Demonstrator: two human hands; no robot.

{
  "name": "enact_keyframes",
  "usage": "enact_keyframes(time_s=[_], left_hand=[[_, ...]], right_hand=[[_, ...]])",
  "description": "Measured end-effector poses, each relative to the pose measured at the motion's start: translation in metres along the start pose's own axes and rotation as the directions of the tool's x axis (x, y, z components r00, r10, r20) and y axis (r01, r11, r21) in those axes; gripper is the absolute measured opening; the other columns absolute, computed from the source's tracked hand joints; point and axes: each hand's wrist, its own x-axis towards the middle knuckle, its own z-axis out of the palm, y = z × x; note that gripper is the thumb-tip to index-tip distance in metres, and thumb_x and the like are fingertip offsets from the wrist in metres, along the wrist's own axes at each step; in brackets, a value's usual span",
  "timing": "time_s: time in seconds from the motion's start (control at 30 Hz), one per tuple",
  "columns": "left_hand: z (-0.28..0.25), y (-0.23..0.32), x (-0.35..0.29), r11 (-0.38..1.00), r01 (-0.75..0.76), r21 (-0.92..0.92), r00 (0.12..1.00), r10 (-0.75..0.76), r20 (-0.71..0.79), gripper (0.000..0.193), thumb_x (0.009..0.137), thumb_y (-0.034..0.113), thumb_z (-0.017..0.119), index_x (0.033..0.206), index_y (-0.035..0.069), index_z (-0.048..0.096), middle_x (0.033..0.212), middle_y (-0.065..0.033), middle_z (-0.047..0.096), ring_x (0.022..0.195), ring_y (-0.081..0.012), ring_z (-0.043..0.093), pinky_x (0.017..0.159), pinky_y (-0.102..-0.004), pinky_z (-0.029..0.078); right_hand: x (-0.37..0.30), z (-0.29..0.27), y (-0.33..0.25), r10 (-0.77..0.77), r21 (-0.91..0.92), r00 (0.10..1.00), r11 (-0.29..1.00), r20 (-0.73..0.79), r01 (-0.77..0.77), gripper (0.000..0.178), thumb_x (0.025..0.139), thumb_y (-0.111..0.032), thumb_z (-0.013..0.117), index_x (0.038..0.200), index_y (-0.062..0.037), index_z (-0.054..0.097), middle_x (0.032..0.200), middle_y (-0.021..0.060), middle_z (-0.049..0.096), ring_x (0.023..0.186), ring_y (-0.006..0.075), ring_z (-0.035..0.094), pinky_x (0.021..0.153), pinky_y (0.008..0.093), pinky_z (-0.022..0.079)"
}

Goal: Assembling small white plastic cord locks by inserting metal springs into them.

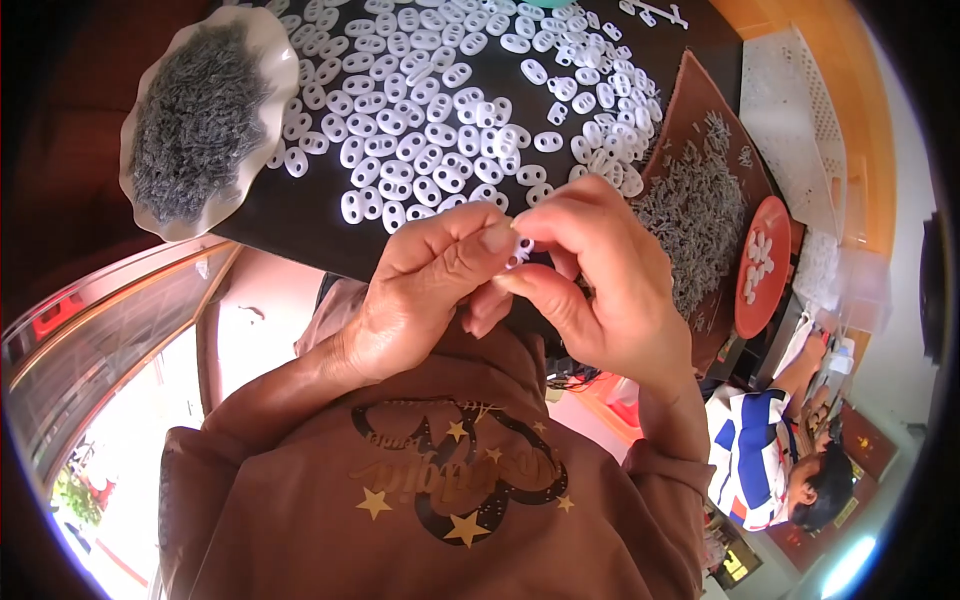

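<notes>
Two hands in view, both the person's own, meeting just below the near edge of the table (300, 225). Left hand (420, 290): fingers curled, thumb and forefinger pinched together on one small white plastic piece (522, 247). Right hand (600, 280): fingers bent over from the other side, thumb and fingertips closed on the same piece, so the two hands touch at it. The piece is held in the air between the fingertips, mostly hidden; its exact shape cannot be told. On the dark table: white oval two-hole links (430, 130), far too many to count, spread in one broad layer. One white scalloped dish (265, 40) at the left, heaped with small grey metal parts (195, 120). One brown board (700, 100) at the right carrying a second grey heap. One red round plate (765, 290) beside it with a few white pieces. Another person (790, 460) sits at lower right.
</notes>
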Motion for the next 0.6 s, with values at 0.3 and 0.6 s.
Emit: enact_keyframes(time_s=[0.3,0.6], left_hand=[[0.013,-0.005,0.000,0.992,0.005,0.129,0.999,-0.001,-0.035,0.032,0.104,0.028,0.041,0.088,0.004,0.054,0.066,0.0008,0.045,0.055,-0.0070,0.039,0.051,-0.0227,0.032],[0.008,-0.007,-0.002,0.794,-0.199,0.574,0.978,0.201,0.060,0.021,0.099,0.013,0.050,0.092,-0.004,0.060,0.069,-0.0046,0.054,0.060,-0.0105,0.048,0.057,-0.0254,0.041]], right_hand=[[-0.012,0.009,0.006,-0.066,-0.130,0.989,0.990,-0.130,0.049,0.020,0.084,-0.009,0.070,0.080,-0.0035,0.051,0.068,0.0080,0.049,0.051,0.0239,0.057,0.043,0.0338,0.043],[-0.024,0.005,0.004,0.067,-0.020,0.993,0.997,-0.098,-0.069,0.010,0.090,-0.002,0.062,0.092,0.0008,0.053,0.072,0.0111,0.054,0.056,0.0230,0.054,0.050,0.0312,0.043]])
